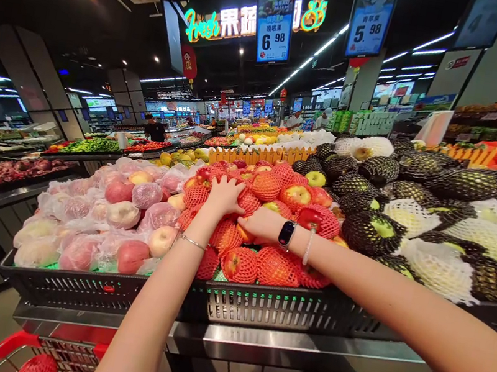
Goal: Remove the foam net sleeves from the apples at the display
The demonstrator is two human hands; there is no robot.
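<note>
My left hand (224, 196) reaches into a heap of apples (277, 267), many wrapped in red foam nets. Its fingers are spread and rest on top of the netted fruit at the middle of the pile. Just to the right, my right hand (262, 223) is bent inward with its fingers curled down over an apple (244, 234); the fingertips are partly hidden among the fruit. The right wrist wears a dark watch (287, 233) and a beaded bracelet, the left a thin bangle (192, 242).
Bagged apples (124, 215) lie to the left, and melons in black and white nets (383, 229) to the right. The black crate (258, 305) has a raised front rim above a metal ledge. A red-handled shopping cart (18, 343) stands at lower left. People are far back.
</note>
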